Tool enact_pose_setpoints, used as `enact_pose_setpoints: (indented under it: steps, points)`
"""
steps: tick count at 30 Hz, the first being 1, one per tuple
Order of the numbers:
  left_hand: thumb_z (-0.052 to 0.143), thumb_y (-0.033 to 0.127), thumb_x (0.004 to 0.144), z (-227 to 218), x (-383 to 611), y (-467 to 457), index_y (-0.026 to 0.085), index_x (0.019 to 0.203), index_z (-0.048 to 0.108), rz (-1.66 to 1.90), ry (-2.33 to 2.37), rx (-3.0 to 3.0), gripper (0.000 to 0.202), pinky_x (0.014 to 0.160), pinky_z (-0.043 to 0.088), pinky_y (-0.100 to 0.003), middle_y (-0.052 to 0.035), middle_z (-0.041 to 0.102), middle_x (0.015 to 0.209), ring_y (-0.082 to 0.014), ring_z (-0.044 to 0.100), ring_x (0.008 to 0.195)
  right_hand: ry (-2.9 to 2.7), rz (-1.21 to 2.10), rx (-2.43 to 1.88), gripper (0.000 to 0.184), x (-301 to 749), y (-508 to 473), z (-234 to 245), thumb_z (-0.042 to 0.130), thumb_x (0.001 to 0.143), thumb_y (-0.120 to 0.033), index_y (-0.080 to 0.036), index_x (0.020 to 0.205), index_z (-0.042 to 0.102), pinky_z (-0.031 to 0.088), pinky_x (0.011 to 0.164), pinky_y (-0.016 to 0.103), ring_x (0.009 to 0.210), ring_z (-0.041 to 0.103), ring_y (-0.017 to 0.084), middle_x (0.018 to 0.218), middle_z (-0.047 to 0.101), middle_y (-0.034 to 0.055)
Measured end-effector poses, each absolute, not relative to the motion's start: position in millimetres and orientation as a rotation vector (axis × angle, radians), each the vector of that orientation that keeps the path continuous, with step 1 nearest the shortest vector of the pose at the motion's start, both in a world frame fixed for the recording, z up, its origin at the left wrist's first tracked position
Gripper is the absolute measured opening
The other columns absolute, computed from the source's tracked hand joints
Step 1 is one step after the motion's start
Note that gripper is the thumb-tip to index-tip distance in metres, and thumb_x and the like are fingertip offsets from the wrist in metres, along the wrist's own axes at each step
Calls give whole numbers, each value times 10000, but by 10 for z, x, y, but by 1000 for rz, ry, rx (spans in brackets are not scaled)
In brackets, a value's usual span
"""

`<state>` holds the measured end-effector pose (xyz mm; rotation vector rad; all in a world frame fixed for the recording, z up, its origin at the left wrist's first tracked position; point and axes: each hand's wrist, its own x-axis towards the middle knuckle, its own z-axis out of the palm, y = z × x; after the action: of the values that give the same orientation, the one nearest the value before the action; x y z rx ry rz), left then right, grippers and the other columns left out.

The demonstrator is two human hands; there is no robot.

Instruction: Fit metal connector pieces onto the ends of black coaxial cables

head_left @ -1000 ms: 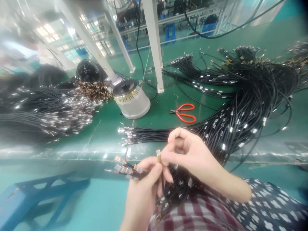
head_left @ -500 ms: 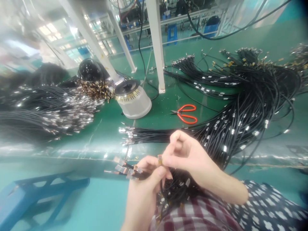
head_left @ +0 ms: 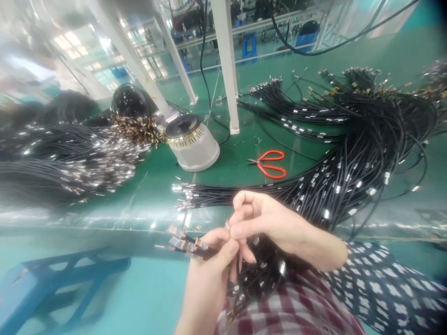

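Note:
My left hand [head_left: 216, 260] is closed around several black cables, whose metal-tipped ends [head_left: 185, 243] stick out to the left of the fingers. My right hand [head_left: 256, 218] pinches a small metallic cable end [head_left: 228, 226] right above my left thumb. The fingertips of both hands meet there, so part of that small piece is hidden. The rest of the cable bundle [head_left: 261, 267] hangs in a dark tangle below my hands, over a checked cloth on my lap.
Red-handled scissors [head_left: 271, 164] lie on the green table [head_left: 230, 160] beside a round grey container [head_left: 195, 149] with brass-coloured pieces around its rim. Large cable heaps lie right [head_left: 377, 135] and left [head_left: 87, 153]. White posts [head_left: 225, 70] rise behind. A blue stool [head_left: 70, 279] stands lower left.
My right hand has shifted slightly left, and its wrist has turned with the small metallic end in the fingers. My left hand keeps its grip on the cables, almost in place.

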<state>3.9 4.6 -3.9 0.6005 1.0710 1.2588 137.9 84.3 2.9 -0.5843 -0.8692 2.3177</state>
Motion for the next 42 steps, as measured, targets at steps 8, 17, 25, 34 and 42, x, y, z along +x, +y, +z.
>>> enact_pose_setpoints:
  steps: [8, 17, 25, 34, 42]
  points:
    - [716, 321, 802, -89, -45, 86, 138, 659, 672, 1173, 873, 553, 236, 393, 282, -172, -23, 651, 498, -53, 438, 363, -1004, 2264, -638, 320, 1392, 875, 93, 827, 684, -208, -172, 825, 542, 476, 613, 234, 596, 652, 110, 690, 704, -23]
    - [739, 328, 785, -135, -105, 131, 144, 695, 689, 1187, 881, 537, 211, 397, 245, -176, -4, 620, 482, -49, 411, 377, -1214, 2023, -708, 135, 1352, 801, 63, 697, 827, -283, -173, 897, 664, 519, 659, 258, 635, 635, 98, 928, 656, 28]
    - [580, 323, 908, -65, -161, 249, 131, 746, 652, 1215, 883, 555, 261, 450, 241, -193, 3, 604, 598, -14, 358, 371, -1842, 2051, -410, 157, 1541, 658, 245, 599, 879, -208, -192, 837, 750, 519, 665, 257, 675, 645, 147, 755, 701, 24]
    - [711, 239, 794, -48, -136, 236, 134, 748, 625, 1113, 941, 595, 144, 426, 160, -205, 6, 565, 577, -32, 355, 416, -2194, 1638, -504, 133, 1487, 478, 199, 678, 794, -161, -265, 752, 750, 494, 626, 239, 651, 665, 158, 702, 725, -19]
    - [812, 267, 671, -41, -108, 196, 161, 651, 562, 1030, 1036, 675, 272, 429, 174, -223, 47, 447, 530, -58, 335, 456, -2047, 1241, -931, 71, 1133, 815, 363, 742, 757, -297, -236, 789, 756, 459, 663, 300, 713, 609, 177, 790, 694, 15]
